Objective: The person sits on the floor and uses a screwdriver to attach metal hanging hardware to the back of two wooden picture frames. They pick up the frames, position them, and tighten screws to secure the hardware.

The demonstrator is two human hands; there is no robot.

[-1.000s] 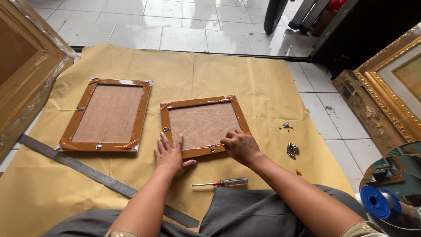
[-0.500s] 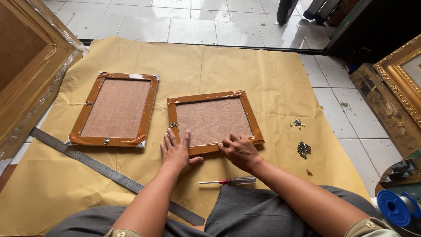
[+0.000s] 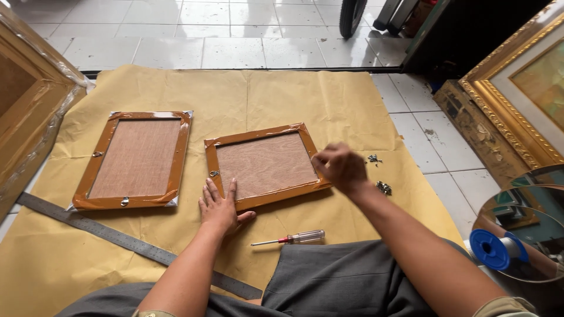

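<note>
Pressing flat with spread fingers, my left hand (image 3: 220, 208) is lying open on the lower left corner of the brown-taped rectangular picture frame (image 3: 265, 165), which is lying back-side up on the tan kraft paper sheet (image 3: 282, 100) covering the tiled floor. My right hand (image 3: 341, 167) is hovering at the frame's right edge with its fingers curled in; I cannot tell whether it is pinching anything. Just right of it, small metal hanger fittings (image 3: 379, 173) are lying scattered on the paper. Near my lap, a clear-handled screwdriver with a red collar (image 3: 294, 238) is resting below the frame. A second brown-taped frame (image 3: 136, 159) is lying to the left, with a long grey steel ruler (image 3: 117, 238) running diagonally beneath it.
</note>
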